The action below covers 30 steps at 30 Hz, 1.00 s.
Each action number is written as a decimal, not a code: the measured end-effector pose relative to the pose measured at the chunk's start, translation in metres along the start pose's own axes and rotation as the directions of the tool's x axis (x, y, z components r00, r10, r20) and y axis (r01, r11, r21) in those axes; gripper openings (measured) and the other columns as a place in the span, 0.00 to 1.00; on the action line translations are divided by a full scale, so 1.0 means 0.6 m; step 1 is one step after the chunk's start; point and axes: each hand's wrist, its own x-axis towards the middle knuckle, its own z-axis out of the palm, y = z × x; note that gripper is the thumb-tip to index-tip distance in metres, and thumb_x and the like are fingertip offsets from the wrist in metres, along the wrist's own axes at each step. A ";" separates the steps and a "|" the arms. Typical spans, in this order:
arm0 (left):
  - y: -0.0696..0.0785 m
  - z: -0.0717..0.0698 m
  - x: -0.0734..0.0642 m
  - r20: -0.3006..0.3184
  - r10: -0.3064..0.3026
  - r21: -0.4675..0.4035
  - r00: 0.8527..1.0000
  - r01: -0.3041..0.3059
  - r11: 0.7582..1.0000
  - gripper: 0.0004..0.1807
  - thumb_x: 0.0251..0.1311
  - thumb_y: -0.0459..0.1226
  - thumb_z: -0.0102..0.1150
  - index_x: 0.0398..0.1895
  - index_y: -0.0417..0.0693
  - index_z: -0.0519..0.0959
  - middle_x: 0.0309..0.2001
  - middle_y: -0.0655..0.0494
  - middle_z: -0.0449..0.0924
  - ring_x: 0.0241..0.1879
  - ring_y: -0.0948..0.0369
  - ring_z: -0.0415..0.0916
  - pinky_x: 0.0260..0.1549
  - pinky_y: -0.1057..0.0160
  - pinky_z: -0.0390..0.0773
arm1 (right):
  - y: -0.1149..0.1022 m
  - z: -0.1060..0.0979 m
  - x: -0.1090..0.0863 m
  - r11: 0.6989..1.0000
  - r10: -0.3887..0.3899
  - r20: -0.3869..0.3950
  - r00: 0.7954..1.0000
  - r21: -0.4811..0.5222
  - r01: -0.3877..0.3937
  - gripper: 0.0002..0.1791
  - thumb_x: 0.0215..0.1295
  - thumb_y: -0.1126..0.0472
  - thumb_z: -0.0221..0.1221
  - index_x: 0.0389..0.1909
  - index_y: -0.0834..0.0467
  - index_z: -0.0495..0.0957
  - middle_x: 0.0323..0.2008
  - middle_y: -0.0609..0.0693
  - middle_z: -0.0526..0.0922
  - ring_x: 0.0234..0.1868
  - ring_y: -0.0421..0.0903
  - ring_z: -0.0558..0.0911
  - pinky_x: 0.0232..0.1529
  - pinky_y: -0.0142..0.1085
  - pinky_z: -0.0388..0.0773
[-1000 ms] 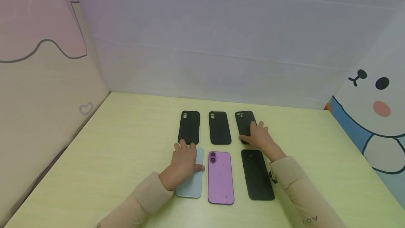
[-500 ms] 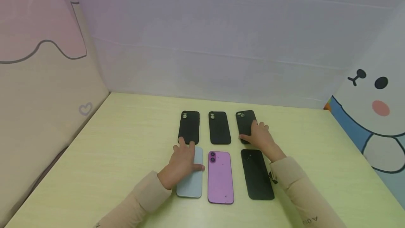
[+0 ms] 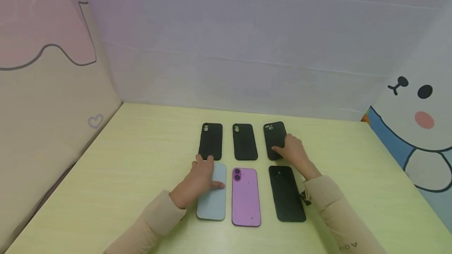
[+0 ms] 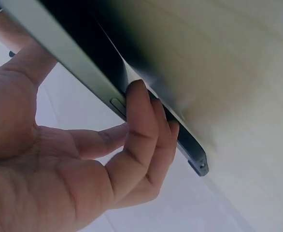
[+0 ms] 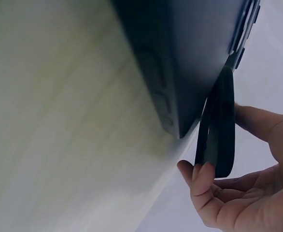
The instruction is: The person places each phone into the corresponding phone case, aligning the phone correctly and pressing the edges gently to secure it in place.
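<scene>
Below the fingers [image 3: 210,158] I see a pale yellow table [image 3: 155,148]; beyond them, a creased lilac backdrop [image 3: 229,30]; left of them, a heart-marked panel [image 3: 53,101]; right of them, a cartoon animal [image 3: 411,109].

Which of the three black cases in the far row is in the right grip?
The rightmost case, held by the right grip; the middle case and left case lie apart from it.

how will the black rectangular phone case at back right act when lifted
The thin, matte black rectangular phone case is probably light, as the right wrist view shows it hollow. Looking slim-walled, it may flex slightly. Being flat, it seems unlikely to roll.
</scene>
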 end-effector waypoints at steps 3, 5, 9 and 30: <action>-0.005 -0.006 0.001 0.033 0.002 -0.022 0.999 -0.001 1.000 0.44 0.37 0.45 0.75 0.55 0.36 0.62 0.45 0.37 0.65 0.43 0.46 0.67 0.39 0.50 0.76 | 0.002 -0.005 -0.002 0.999 -0.012 -0.030 0.999 0.042 0.013 0.27 0.61 0.56 0.57 0.43 0.79 0.67 0.37 0.71 0.75 0.36 0.61 0.77 0.36 0.48 0.74; -0.008 -0.011 0.001 0.049 0.005 -0.037 0.999 -0.004 0.999 0.44 0.37 0.44 0.75 0.56 0.35 0.61 0.44 0.37 0.67 0.43 0.46 0.68 0.40 0.50 0.76 | 0.003 -0.008 -0.004 0.998 -0.024 -0.048 0.999 0.055 0.027 0.23 0.61 0.58 0.56 0.41 0.79 0.68 0.36 0.71 0.75 0.35 0.60 0.77 0.35 0.48 0.74; -0.018 -0.018 0.007 0.066 0.030 -0.057 0.997 -0.027 0.998 0.45 0.36 0.42 0.75 0.56 0.31 0.61 0.44 0.37 0.72 0.43 0.49 0.71 0.43 0.51 0.76 | 0.007 -0.011 -0.005 0.996 -0.033 -0.068 0.997 0.083 0.038 0.23 0.63 0.61 0.51 0.45 0.81 0.67 0.43 0.76 0.73 0.43 0.66 0.76 0.43 0.51 0.74; -0.047 -0.043 0.018 0.142 0.018 -0.250 0.990 0.018 0.968 0.28 0.38 0.36 0.74 0.43 0.32 0.74 0.34 0.49 0.80 0.33 0.59 0.75 0.32 0.62 0.76 | 0.021 -0.023 -0.009 0.831 0.123 0.064 0.990 0.538 -0.138 0.24 0.66 0.64 0.48 0.59 0.75 0.62 0.55 0.73 0.67 0.53 0.64 0.72 0.48 0.48 0.75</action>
